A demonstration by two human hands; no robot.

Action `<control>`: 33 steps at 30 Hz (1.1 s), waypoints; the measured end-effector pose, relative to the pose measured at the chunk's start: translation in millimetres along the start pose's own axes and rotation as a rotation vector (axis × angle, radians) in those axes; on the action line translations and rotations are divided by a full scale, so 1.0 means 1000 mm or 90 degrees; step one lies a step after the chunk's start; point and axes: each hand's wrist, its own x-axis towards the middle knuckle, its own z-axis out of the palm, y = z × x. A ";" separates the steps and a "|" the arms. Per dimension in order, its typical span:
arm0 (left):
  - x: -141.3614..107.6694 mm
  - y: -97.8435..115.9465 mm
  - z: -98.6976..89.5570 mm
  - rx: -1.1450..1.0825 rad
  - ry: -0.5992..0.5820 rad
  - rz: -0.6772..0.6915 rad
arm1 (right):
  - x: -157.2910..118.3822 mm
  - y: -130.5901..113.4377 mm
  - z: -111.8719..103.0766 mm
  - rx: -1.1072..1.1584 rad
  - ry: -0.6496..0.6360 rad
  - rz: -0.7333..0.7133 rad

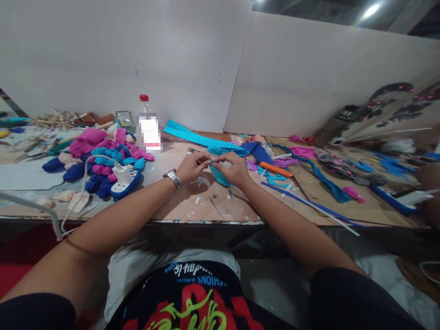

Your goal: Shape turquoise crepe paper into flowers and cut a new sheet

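Observation:
A teal piece of cloth (221, 177) hangs between my two hands above the table. My left hand (192, 167) is closed, its fingertips pinching the cloth's gathered middle. From the other side my right hand (233, 168) pinches the same cloth, thumb and forefinger nearly touching those of my left hand. Part of the cloth shows behind the fingers and part below them; the pinched spot is small and mostly hidden. Just behind lies a long bright blue strip (195, 135). An orange-handled cutter (275, 169) rests to the right of my right hand.
Pink, blue and teal cloth bundles (91, 142) pile up at the left, beside a power strip (126, 184) with a white cable. A red-capped bottle (148, 130) stands behind. Cloth scraps and thin strips (309, 201) lie right. Another person's hand (428, 183) shows at the right edge.

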 end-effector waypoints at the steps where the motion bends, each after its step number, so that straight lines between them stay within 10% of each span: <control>1: 0.000 0.000 0.000 -0.002 0.000 0.003 | 0.000 0.000 -0.001 -0.002 -0.005 -0.004; 33: -0.001 -0.008 0.003 -0.025 -0.016 -0.028 | 0.000 0.003 0.001 -0.024 0.003 -0.009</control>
